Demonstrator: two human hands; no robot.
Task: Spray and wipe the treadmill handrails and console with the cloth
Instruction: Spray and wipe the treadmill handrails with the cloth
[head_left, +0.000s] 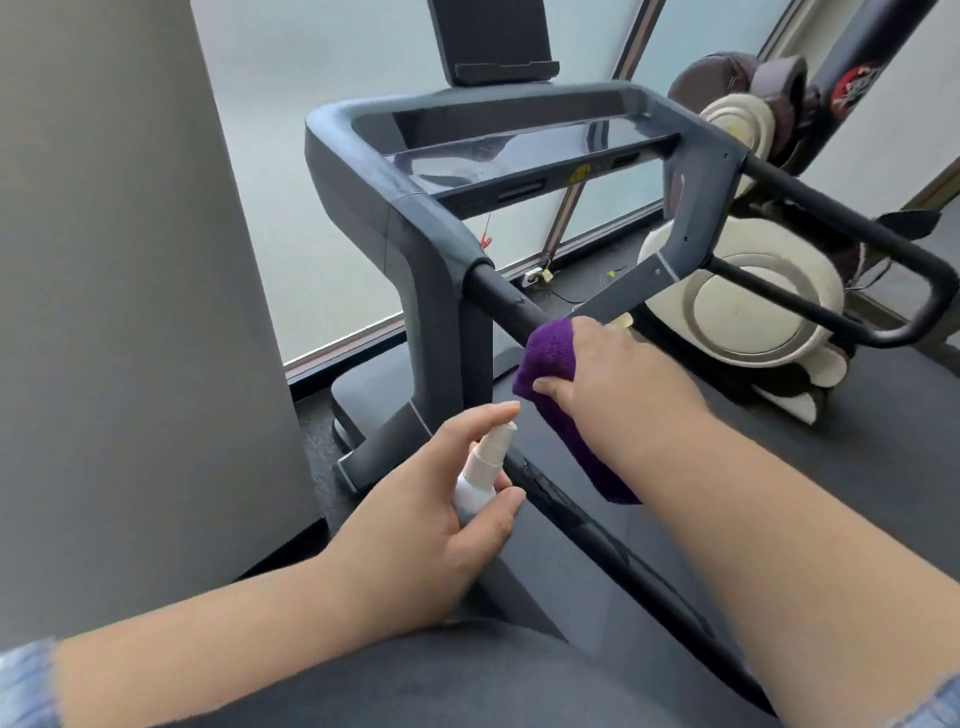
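A dark grey treadmill fills the view, its glossy console (519, 150) at the top centre. The left handrail (576, 525) is a black bar that runs down toward me. My right hand (618, 384) grips a purple cloth (550, 358) wrapped around that rail near its upper end. Part of the cloth hangs below my wrist. My left hand (436, 525) holds a small white spray bottle (480, 467) just left of the rail, with the forefinger over the nozzle. The right handrail (852, 234) loops at the far right.
A wide grey pillar (130, 312) stands close on the left. Frosted windows (311, 78) back the treadmill. A brown and cream massage chair (753, 312) sits beyond the right handrail. The treadmill belt (857, 415) lies below, and small cables lie on the floor by the window.
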